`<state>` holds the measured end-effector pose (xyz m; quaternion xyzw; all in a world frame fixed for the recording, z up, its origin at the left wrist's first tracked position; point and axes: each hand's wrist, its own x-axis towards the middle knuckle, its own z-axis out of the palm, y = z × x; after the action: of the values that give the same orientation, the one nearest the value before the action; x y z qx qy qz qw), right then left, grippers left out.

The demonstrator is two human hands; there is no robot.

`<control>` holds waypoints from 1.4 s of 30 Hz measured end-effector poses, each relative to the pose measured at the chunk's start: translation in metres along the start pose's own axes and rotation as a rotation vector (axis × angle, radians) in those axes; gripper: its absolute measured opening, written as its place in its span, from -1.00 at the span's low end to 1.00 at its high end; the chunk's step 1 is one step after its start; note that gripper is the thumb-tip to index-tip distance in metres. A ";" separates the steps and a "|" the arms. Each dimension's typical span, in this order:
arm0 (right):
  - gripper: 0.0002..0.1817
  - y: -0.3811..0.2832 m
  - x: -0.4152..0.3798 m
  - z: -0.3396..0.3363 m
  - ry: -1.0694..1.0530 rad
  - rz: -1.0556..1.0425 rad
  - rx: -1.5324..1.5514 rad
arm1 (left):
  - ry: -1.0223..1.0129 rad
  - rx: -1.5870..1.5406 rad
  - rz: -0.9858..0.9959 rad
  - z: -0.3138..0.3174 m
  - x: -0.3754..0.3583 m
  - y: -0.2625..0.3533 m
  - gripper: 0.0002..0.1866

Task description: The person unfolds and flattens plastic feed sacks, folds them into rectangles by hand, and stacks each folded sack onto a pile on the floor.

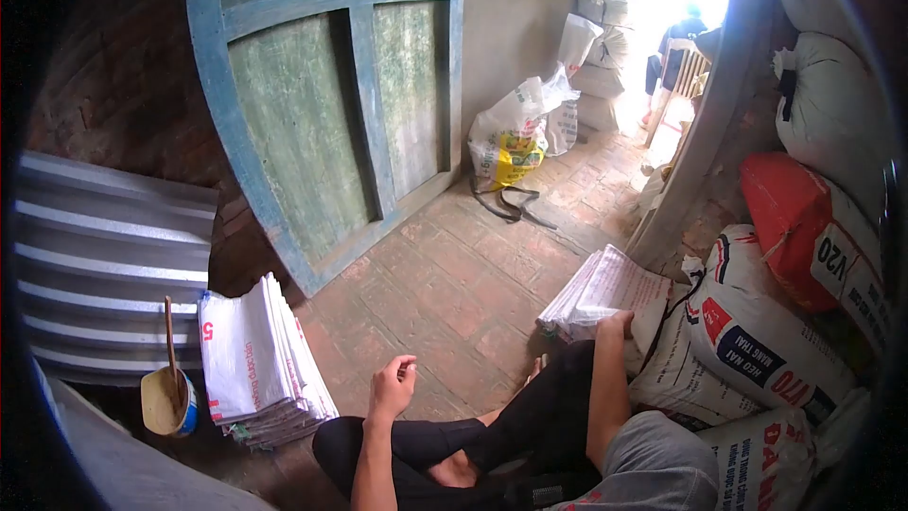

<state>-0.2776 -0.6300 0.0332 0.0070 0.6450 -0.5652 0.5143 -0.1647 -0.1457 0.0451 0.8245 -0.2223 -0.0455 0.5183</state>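
Observation:
My left hand [392, 386] is raised over the brick floor, fingers curled in, with nothing visible in them. My right hand [617, 324] is at the near edge of a stack of flat white woven sacks [605, 289] with faint red print. Its fingers appear closed on the top sack, though they are partly hidden. On my left lies a taller pile of folded white woven sacks [248, 350], printed in red, with layered edges facing me. My crossed legs [530, 407] in black trousers lie between the two piles.
Filled feed sacks [757, 341] crowd my right side. Corrugated metal [113, 255] and a wooden-handled scoop in a container [175, 397] are at left. A blue-green door [312, 123] stands ahead. Plastic bags [515, 137] and a black strap [511, 205] lie near the bright doorway.

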 end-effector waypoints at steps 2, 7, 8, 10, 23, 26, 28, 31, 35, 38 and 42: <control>-0.33 -0.008 -0.026 0.002 -0.129 -0.034 -0.038 | -0.001 0.025 0.001 0.002 0.001 -0.003 -0.79; -0.62 0.052 -0.029 0.043 -0.518 -1.287 -0.377 | 0.026 0.013 -0.006 0.005 0.003 -0.008 -0.79; -0.66 0.054 -0.052 0.041 -0.752 -1.305 -0.441 | 0.029 0.007 -0.010 0.006 0.003 -0.009 -0.79; -0.70 0.069 -0.086 0.023 -1.106 -1.427 -0.644 | 0.052 0.028 0.004 0.011 0.005 -0.011 -0.79; 0.12 0.159 -0.122 -0.090 -2.785 -0.798 -1.600 | 0.062 0.012 -0.243 0.056 0.022 -0.044 0.16; 0.08 0.163 -0.117 -0.086 -2.765 -0.989 -1.503 | 0.142 0.300 0.049 0.080 0.042 -0.049 0.09; 0.01 0.169 -0.110 -0.085 -2.753 -1.157 -1.306 | 0.136 0.473 0.114 0.093 0.056 -0.060 0.01; -0.11 0.167 -0.108 -0.074 -2.809 -0.972 -1.363 | 0.046 0.653 0.038 0.105 0.067 -0.084 -0.16; -0.35 0.142 -0.122 -0.050 -2.640 -0.842 -1.740 | -0.054 0.735 -0.065 0.099 0.077 -0.092 -0.45; -0.37 0.147 -0.105 -0.030 -2.117 -1.306 -1.958 | 0.011 0.793 -0.053 0.093 0.079 -0.092 -0.61; 0.01 0.148 -0.093 -0.030 -1.691 -1.526 -2.121 | 0.288 0.632 -0.411 0.095 0.095 -0.090 -0.65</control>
<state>-0.1664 -0.5013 -0.0164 -0.9736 0.1186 0.1754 0.0855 -0.0797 -0.2315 -0.0621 0.9686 0.0189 0.0382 0.2451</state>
